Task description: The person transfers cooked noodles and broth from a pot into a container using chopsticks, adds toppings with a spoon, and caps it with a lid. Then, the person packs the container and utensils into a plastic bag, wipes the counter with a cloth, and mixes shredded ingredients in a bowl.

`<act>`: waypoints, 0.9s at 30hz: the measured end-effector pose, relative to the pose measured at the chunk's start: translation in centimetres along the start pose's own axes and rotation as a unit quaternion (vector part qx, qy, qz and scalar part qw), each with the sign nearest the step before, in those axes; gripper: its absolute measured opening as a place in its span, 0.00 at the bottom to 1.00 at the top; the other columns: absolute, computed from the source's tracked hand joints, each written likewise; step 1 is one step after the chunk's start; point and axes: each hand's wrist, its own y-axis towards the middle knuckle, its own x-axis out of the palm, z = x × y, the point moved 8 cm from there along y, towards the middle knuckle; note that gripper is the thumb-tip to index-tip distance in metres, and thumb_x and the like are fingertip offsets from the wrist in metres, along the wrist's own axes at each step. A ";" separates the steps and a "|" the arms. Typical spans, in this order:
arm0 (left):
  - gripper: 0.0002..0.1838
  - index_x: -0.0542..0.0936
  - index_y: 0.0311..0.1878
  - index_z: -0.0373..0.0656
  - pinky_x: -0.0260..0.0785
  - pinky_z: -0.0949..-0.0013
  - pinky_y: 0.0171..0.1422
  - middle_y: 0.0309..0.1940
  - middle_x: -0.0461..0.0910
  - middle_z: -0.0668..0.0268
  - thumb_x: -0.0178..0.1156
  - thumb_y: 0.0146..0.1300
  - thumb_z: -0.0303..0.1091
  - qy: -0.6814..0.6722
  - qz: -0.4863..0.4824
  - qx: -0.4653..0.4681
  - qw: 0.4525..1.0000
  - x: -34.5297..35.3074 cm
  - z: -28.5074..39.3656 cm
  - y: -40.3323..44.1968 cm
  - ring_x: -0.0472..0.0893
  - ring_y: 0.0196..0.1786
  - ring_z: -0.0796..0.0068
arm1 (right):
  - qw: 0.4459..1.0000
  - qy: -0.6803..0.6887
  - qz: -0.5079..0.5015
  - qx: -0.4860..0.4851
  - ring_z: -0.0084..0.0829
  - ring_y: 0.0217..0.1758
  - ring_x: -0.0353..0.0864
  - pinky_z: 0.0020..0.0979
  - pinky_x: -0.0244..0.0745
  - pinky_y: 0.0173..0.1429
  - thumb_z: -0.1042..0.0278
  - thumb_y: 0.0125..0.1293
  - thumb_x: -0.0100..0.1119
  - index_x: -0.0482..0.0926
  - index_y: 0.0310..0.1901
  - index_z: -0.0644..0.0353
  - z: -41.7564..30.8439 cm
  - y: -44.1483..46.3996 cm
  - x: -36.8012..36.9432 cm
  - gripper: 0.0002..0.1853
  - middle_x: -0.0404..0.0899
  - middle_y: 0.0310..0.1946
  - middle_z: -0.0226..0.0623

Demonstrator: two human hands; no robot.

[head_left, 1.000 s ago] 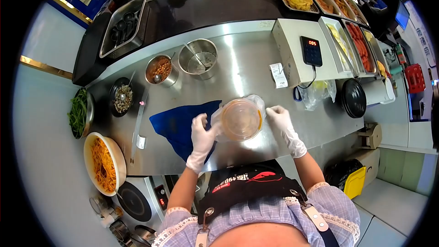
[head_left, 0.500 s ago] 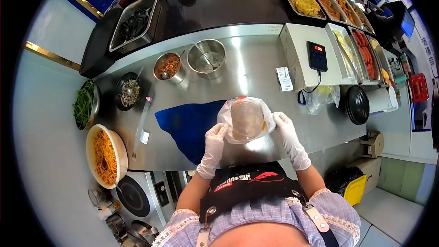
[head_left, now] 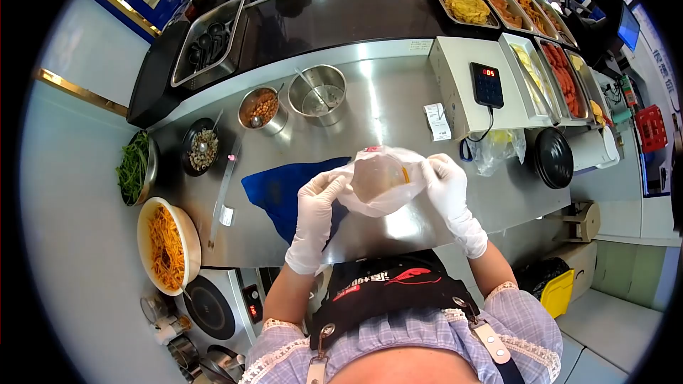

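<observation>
A white plastic bag (head_left: pixel 388 205) is held over the steel counter, with a round clear-lidded container (head_left: pixel 376 178) partly visible inside its mouth. My gloved left hand (head_left: pixel 313 206) pinches the bag's left edge. On the opposite edge, the thumb and fingers of my gloved right hand (head_left: pixel 448 183) are closed on the plastic. The bag's sides hide the lower part of the container. A blue cloth (head_left: pixel 274 188) lies on the counter beside and beneath my left hand.
Steel pots, one with beans (head_left: pixel 262 108) and one with liquid (head_left: pixel 317 94), stand behind. To the left are a dark bowl (head_left: pixel 201 148) and a tub of orange shreds (head_left: pixel 167 245). A keypad timer (head_left: pixel 487 85) and black plates (head_left: pixel 553 158) are at right.
Both hands have raised and spread the bag's edges, so its sides now rise around the container and cover more of it. My left hand has shifted slightly left.
</observation>
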 end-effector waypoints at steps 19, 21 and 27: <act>0.14 0.74 0.52 0.31 0.68 0.73 0.53 0.40 0.78 0.66 0.53 0.68 0.30 -0.029 -0.030 -0.065 0.997 3.1 1.6 -1.6 0.76 0.41 0.79 | 0.861 0.366 -0.268 0.227 0.15 0.27 0.67 0.20 0.64 0.37 0.66 0.64 0.58 0.78 0.26 0.60 -2.1 0.5 0.3 0.10 0.71 0.20 0.23; 0.15 0.75 0.53 0.33 0.66 0.75 0.53 0.40 0.79 0.66 0.54 0.68 0.32 -0.020 -0.044 -0.055 0.997 3.1 2.1 -1.4 0.76 0.42 0.80 | 0.867 0.380 -0.246 0.211 0.15 0.27 0.69 0.20 0.64 0.38 0.66 0.64 0.59 0.79 0.27 0.60 -2.2 1.1 -0.4 0.10 0.73 0.19 0.24; 0.16 0.75 0.54 0.33 0.65 0.76 0.54 0.40 0.79 0.66 0.54 0.68 0.32 0.020 -0.077 -0.021 0.997 4.4 4.3 -1.5 0.75 0.44 0.80 | 0.877 0.430 -0.144 0.161 0.16 0.32 0.72 0.22 0.67 0.39 0.63 0.64 0.60 0.81 0.30 0.65 -3.0 1.8 -2.8 0.13 0.77 0.29 0.28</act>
